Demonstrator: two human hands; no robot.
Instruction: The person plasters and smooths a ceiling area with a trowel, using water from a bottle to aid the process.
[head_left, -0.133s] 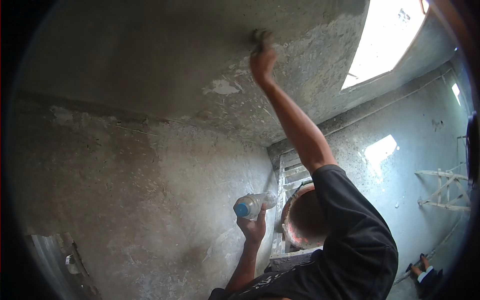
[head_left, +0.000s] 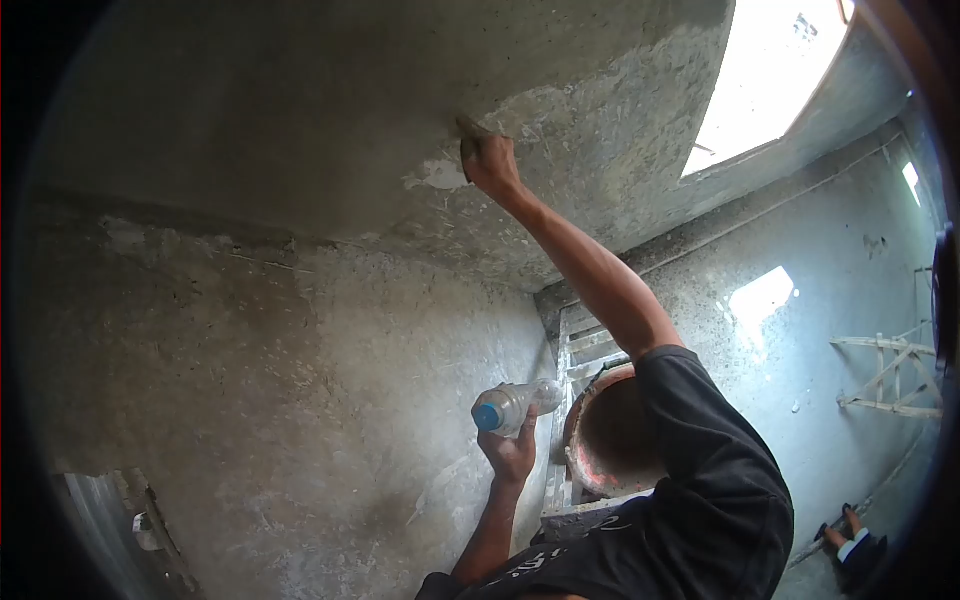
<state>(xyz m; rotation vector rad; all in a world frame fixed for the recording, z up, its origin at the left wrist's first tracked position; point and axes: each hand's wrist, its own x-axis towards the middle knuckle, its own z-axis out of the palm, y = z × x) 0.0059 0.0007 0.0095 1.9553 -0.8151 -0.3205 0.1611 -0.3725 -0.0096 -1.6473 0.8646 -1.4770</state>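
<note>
My left hand (head_left: 510, 452) is wrapped round a clear plastic bottle (head_left: 516, 405) with a blue cap, held tilted with the cap toward the left. Up at the plastered surface (head_left: 300, 110), my right hand (head_left: 490, 162) is closed against it, beside a pale bare patch (head_left: 440, 175). A small dark edge shows at its fingers; what they hold is too dark and hidden to name. Below my raised arm stands a round bucket (head_left: 590, 465) with a reddish, mortar-smeared inside, partly covered by my sleeve.
A wooden slatted frame (head_left: 565, 350) stands behind the bucket by the rough wall (head_left: 300, 400). Bright light comes through an opening (head_left: 770, 80) at upper right. A wooden trestle-like frame (head_left: 890, 375) is at far right, above what look like feet (head_left: 845, 530).
My right hand has swept down and to the left across the plastered surface, toward the pale patch. My left hand and the bottle have barely shifted.
</note>
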